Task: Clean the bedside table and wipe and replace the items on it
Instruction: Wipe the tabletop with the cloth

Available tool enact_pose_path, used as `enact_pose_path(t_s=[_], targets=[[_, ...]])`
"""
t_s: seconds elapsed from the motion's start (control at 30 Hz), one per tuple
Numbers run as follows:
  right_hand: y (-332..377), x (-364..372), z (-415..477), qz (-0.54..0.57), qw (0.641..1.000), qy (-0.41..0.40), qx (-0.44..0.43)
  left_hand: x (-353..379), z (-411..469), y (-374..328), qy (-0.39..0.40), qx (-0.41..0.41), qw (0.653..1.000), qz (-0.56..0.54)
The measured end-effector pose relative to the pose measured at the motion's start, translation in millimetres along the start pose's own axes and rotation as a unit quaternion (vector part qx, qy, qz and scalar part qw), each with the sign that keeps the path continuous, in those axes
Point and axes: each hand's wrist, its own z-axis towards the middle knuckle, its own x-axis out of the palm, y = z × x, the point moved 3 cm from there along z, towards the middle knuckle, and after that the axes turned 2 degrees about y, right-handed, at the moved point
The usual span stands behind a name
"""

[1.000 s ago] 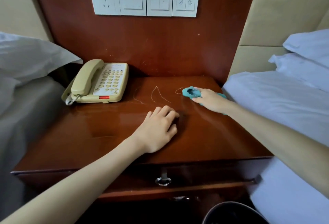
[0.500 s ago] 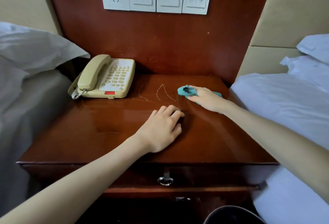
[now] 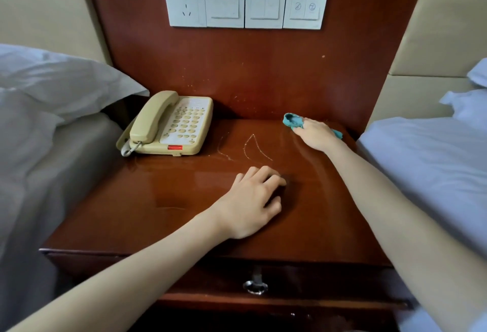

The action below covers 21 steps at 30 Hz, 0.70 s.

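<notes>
The glossy brown bedside table (image 3: 168, 199) fills the middle of the view. A beige telephone (image 3: 171, 126) sits at its back left, handset on the cradle. My right hand (image 3: 313, 134) presses a teal cloth (image 3: 292, 120) flat on the back right of the tabletop, near the back panel. My left hand (image 3: 253, 202) rests palm down on the middle of the tabletop, fingers curled, holding nothing. Whitish chalky streaks (image 3: 253, 147) mark the wood between the telephone and the cloth.
Beds with white sheets flank the table: one bed (image 3: 39, 147) on the left with a pillow (image 3: 60, 78) overhanging, another bed (image 3: 427, 163) on the right. White switch plates (image 3: 245, 4) are fixed on the wooden back panel. A drawer with a metal pull (image 3: 255, 287) lies below.
My right hand slid the cloth away from me, from the middle right of the top toward the back right corner. My left hand stayed put; the camera came closer.
</notes>
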Motion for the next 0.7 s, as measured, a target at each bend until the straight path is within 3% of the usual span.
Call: enact_pose_path(t_s=[0.53,0.7], targets=[[22,5,-61,0.027,0.996,0.051,-0.064,-7,2,-3,-0.005,-0.015,1.0,0.003],[38,10,-91,0.023,0.997,0.056,-0.05,-21,-9,-7,-0.065,-0.024,0.997,0.025]])
